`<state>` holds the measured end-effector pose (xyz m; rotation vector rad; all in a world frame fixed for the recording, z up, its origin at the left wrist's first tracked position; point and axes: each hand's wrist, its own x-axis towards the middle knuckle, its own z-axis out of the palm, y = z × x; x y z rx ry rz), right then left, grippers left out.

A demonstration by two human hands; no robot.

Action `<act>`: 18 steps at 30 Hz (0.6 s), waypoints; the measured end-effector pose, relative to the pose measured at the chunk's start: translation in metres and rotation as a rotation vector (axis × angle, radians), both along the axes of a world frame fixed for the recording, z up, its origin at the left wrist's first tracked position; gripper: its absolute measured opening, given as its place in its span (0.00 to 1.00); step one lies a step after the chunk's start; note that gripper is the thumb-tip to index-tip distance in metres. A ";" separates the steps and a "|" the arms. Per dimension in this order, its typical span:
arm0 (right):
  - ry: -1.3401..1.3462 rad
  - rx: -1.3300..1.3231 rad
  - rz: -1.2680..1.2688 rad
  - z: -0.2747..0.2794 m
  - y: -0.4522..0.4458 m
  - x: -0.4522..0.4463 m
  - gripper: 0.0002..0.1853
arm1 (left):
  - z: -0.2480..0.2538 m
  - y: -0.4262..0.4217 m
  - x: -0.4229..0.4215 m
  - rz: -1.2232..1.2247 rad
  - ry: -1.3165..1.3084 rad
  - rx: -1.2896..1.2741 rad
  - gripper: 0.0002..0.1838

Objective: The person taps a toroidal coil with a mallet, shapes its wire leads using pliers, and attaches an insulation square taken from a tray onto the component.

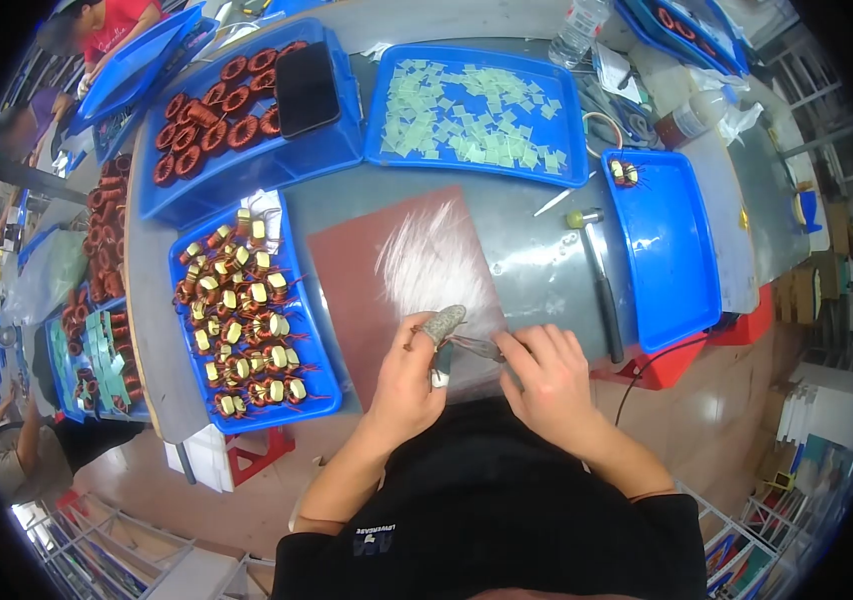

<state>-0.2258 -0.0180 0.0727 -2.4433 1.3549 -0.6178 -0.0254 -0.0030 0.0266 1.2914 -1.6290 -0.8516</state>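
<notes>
My left hand [407, 385] is closed in front of my body, over the near edge of a reddish-brown sheet. A grey speckled covering [444, 322] shows at its fingertips, with a dark piece and a white bit below it. What the fingers hold, if anything, I cannot make out. Close by on the right, my right hand [549, 375] pinches the end of a thin dark strip [479, 346] that runs across to the left hand. Pale scuff marks cover much of the brown sheet [355, 262] beneath.
Left, a blue tray [322, 405] holds several wound coils with cream blocks. Behind are a blue bin [247, 165] of copper rings, a phone [308, 90], and a tray [377, 140] of pale green squares. Right lie a black-handled hammer [602, 290] and a blue tray [672, 260] with one coil.
</notes>
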 end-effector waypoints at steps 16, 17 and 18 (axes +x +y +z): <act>0.025 0.009 0.015 -0.005 0.002 0.004 0.23 | 0.000 0.004 0.003 0.005 -0.095 -0.056 0.25; 0.027 0.010 0.013 -0.005 0.002 0.003 0.23 | 0.001 0.004 0.004 0.003 -0.093 -0.055 0.25; 0.035 0.003 0.025 -0.004 0.001 0.003 0.23 | 0.002 0.004 0.006 -0.014 -0.095 -0.039 0.25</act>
